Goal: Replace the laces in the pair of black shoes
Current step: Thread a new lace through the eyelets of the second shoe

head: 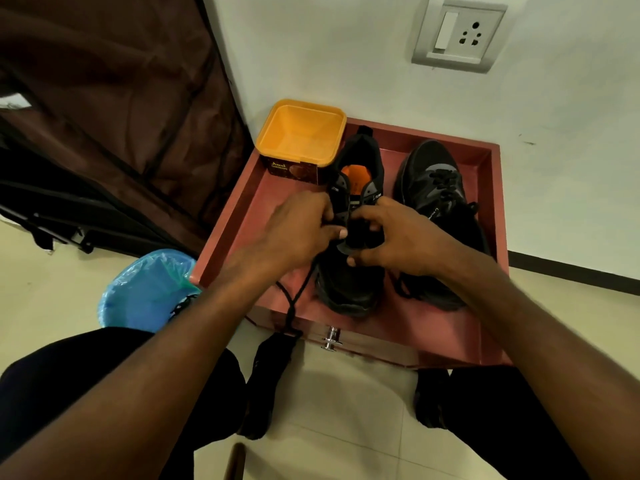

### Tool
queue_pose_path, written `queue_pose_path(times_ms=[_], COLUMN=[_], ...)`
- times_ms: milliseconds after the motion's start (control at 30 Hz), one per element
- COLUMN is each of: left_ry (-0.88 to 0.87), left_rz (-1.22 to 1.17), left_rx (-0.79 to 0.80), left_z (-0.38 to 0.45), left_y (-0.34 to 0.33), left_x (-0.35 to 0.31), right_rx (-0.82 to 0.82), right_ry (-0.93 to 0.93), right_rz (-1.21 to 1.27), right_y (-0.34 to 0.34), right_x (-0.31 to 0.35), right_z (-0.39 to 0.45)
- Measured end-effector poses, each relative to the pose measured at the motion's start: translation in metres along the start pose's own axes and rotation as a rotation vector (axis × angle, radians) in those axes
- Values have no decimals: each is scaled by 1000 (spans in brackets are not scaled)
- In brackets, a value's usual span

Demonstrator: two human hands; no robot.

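Your left hand (298,226) sits at frame centre with its fingers curled in, pinching the lace (294,299) against the left eyelet row of the near shoe (349,282). Your right hand (398,237) faces it from the other side, fingers bent and pinching at the same spot over the shoe's tongue; exactly what lies between those fingertips you cannot tell, since black lies on black there. Both hands touch the shoe.

The lace trails from under your left hand down and left, crossing the front lip of the red tray (450,341) and hanging over its edge at lower centre. The near shoe stands upright in the middle of the tray, toe toward you, its orange insole showing at the open collar. The second shoe (433,181) lies just beside it to the right, laced, with a loose end curling out near your right wrist.

A yellow tub (301,133) stands in the tray's upper left corner, touching the near shoe's heel. Left of the tray, on the floor (52,289), is a blue-lined bin (145,292). A brown fabric wardrobe (104,116) fills the upper left, and a wall socket (459,34) sits upper right.
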State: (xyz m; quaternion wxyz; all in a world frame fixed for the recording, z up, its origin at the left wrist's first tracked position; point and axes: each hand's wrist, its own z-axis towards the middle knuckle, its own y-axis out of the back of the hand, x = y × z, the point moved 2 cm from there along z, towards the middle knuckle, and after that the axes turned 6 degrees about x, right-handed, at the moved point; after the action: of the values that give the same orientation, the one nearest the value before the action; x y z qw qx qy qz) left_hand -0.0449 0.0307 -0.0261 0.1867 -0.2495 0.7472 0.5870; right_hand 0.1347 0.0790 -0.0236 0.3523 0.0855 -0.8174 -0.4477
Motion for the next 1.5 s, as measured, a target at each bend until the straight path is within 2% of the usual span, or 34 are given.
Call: queue_pose_path(times_ms=[133, 200, 233, 333, 367, 400, 433, 467, 567, 600, 733, 800, 833, 900, 933, 967, 1000, 1067, 1133, 1200, 1267, 1333, 1500], left_ry=[-35, -42, -69, -225, -260, -254, -208, -142, 11, 41, 34, -44, -126, -307, -339, -314, -237, -39, 64, 94, 104, 92, 13], left_rz=[57, -45, -200, -915, -1058, -1101, -1044, -878, -112, 23, 48, -126, -308, -886, -1154, -1305, -1337, -1133, -744, -369, -100, -8, -115], left_rx=[-58, -58, -65, -72, -78, -92, -106, -112, -7, 42, 15, -34, -68, -150, -188, -224, -263, -321, -313, -127, 79, 116, 20], left_z=[3, 2, 0, -7, -8, -8, -8, -8, -4, -4, -3, -5, -8, -14, -17, -17, -16, -10, -5, -2, -3, -2, 3], left_y=[2, 6, 9, 33, 41, 46, 48, 47, 23, 14, 6, 14, 22, 45, 58, 66, 70, 64, 48, 25, 7, 1, 7], left_x=[1, -1, -4, -23, -28, -31, -32, -30, -10, -5, 2, -7, -15, -29, -32, -31, -28, -14, -3, 1, 4, 5, 4], right_rx=[-6, -3, -2, -2, -2, -4, -4, 0, 8, 8, 9, 17, 22, 30, 33, 30, 28, 25, 22, 17, 15, 11, 17], right_ry=[0, -1, -2, -4, -13, -24, -30, -30, -23, -27, -34, -20, -17, -34, -43, -45, -45, -46, -47, -51, -56, -57, -60], right_rz=[-9, 1, 5, -2, -8, -7, -6, -9, -14, -11, 2, 22, 23, 14, 12, 10, 10, 7, 6, 8, 4, -6, 5], right_y=[-1, -1, -2, -1, 0, 0, 0, 0, -1, -1, -1, 0, 1, 1, 1, 0, -1, -2, -3, -3, -2, -2, -1], right_x=[-2, -3, -3, -3, -4, -3, -3, -2, 0, 0, 0, 0, -1, -3, -4, -5, -6, -6, -6, -5, -4, -3, -3], right_z=[1, 0, 0, 1, 2, 2, 2, 3, 2, 2, 2, 1, 1, 2, 3, 5, 6, 8, 7, 6, 6, 6, 6])
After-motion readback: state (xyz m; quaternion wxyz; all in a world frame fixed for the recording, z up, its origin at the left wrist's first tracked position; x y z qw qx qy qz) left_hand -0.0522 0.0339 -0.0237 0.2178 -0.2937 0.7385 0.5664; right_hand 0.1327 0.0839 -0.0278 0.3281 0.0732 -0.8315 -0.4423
